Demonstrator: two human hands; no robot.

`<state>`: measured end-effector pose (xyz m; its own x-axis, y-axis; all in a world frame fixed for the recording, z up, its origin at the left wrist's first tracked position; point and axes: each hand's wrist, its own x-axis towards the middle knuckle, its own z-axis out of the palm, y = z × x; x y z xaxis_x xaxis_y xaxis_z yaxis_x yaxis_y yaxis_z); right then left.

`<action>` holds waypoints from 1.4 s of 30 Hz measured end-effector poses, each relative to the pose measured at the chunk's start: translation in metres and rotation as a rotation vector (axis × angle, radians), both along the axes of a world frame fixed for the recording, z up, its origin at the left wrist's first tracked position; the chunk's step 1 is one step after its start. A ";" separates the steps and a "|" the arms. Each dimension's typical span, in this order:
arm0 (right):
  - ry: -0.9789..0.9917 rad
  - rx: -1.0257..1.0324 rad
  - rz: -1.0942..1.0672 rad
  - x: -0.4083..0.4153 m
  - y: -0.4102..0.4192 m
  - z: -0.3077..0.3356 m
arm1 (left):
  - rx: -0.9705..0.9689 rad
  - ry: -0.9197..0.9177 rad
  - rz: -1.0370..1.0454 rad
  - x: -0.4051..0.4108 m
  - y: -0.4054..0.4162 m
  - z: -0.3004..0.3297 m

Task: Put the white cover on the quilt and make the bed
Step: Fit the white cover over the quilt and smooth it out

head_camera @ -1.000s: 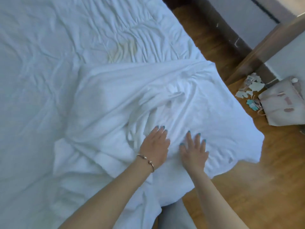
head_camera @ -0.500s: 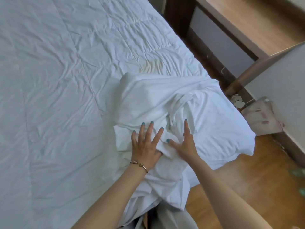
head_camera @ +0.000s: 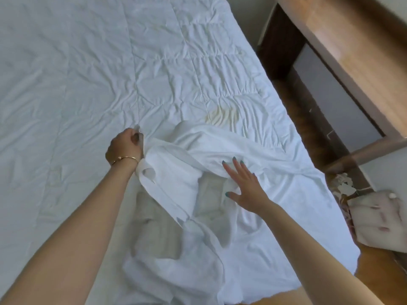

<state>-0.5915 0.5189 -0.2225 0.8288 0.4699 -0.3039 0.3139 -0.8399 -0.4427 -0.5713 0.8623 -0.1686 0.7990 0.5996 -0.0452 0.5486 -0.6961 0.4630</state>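
Note:
The stitched white quilt lies spread flat over the bed, with a yellowish stain near its right side. The bunched white cover sits on the quilt's near right corner. My left hand, with a gold bracelet on the wrist, grips an edge of the cover and holds it up and to the left. My right hand lies flat with fingers spread on the cover's folds. A greyish inner layer shows where the cover is pulled aside.
A wooden floor runs along the bed's right side. A wooden desk stands at the upper right. A pale bag and scraps of paper lie on the floor beside the bed.
My left hand left its flat press, took hold of the cover's edge and pulled it up and left. My right hand slid a little right. The view tilted further up the bed.

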 end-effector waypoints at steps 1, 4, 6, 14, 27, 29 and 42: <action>0.002 -0.044 0.049 0.014 0.004 0.001 | -0.082 -0.006 0.026 0.006 -0.003 0.003; 0.042 -0.070 0.158 0.040 0.019 -0.003 | -0.242 -0.301 -0.131 -0.008 -0.048 0.013; 0.042 -0.025 0.175 0.047 0.031 -0.009 | -0.134 -0.400 -0.258 -0.044 -0.098 0.012; -0.182 -0.025 0.340 0.050 0.073 -0.009 | -0.192 0.317 0.210 -0.160 -0.120 -0.050; 0.068 -0.134 0.682 0.109 0.209 0.048 | -0.182 -0.023 0.211 -0.085 0.037 -0.012; 0.077 0.021 0.448 0.133 0.217 0.060 | -0.166 -0.055 0.230 -0.063 0.069 -0.001; -0.076 0.253 0.023 0.264 0.233 0.077 | 0.057 -0.134 0.258 0.062 0.192 0.023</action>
<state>-0.3277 0.7522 -0.1457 0.8330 0.5419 -0.1117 0.3719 -0.6978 -0.6122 -0.5093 1.0544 -0.1458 0.6161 0.7826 0.0895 0.6478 -0.5680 0.5076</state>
